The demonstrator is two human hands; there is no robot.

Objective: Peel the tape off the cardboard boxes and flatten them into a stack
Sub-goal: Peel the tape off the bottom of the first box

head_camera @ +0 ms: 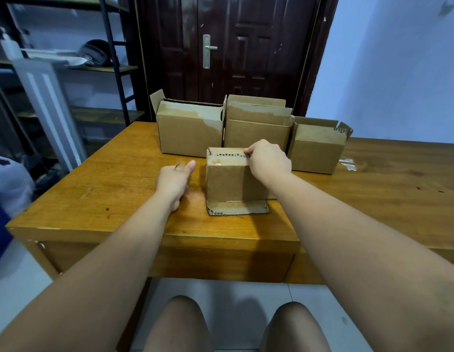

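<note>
A small cardboard box (227,181) lies in the middle of the wooden table (119,194), one flap spread toward me. My right hand (268,158) pinches the box's top far edge, at the end of a strip of clear tape. My left hand (175,179) hovers just left of the box with fingers loosely curled and thumb out, holding nothing. Behind it three bigger open boxes stand in a row: a left box (190,130), a middle box (256,125) and a right box (317,148), each with torn tape marks near the rim.
Scraps of clear tape (348,165) lie on the table right of the row. A dark door (231,47) stands behind the table, a metal shelf (111,59) at the left. My knees show under the near table edge.
</note>
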